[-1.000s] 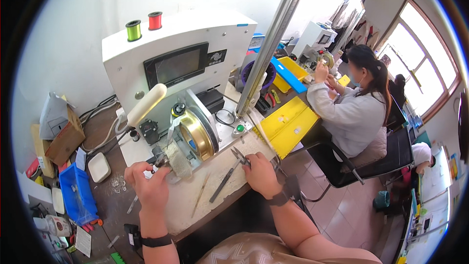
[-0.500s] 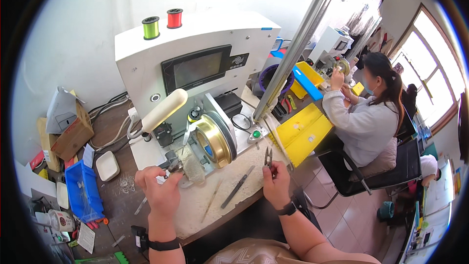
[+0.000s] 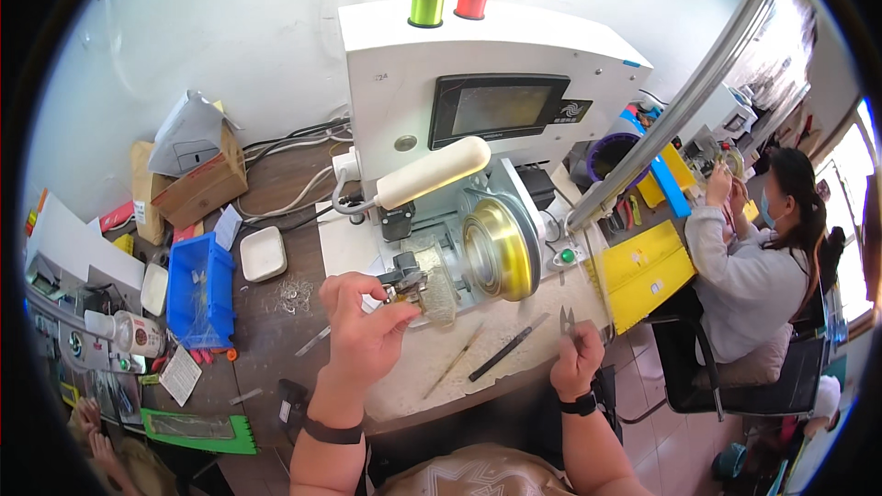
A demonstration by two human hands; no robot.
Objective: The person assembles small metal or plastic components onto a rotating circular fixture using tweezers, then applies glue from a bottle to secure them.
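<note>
My left hand (image 3: 367, 326) is at the machine, thumb and forefinger closed around a small dark metal clamp (image 3: 406, 274). Any finer thing between the fingertips is hidden. Just right of the clamp sits a rough, pale translucent block (image 3: 435, 287). Beyond it stands a gold wheel (image 3: 491, 248), its face smeared by motion. In my right hand (image 3: 577, 363), closed, small metal thread snips (image 3: 567, 320) point upward, their blades apart, near the table's front right corner. A black-handled craft knife (image 3: 508, 346) and a thin brown stick (image 3: 452, 361) lie between my hands.
The white machine (image 3: 395, 92) carries a screen (image 3: 496, 110) and green and red thread spools (image 3: 427, 6). A cream lamp (image 3: 432, 174) overhangs the work. Left are a blue bin (image 3: 197, 289) and white dish (image 3: 264, 254). A metal post (image 3: 680, 101) rises right; a co-worker (image 3: 753, 248) sits beyond.
The view has swung left, so the scene sits further right. The gold wheel, sharp before, now looks blurred. Both hands keep their grips; the co-worker's hands are also still at a wheel.
</note>
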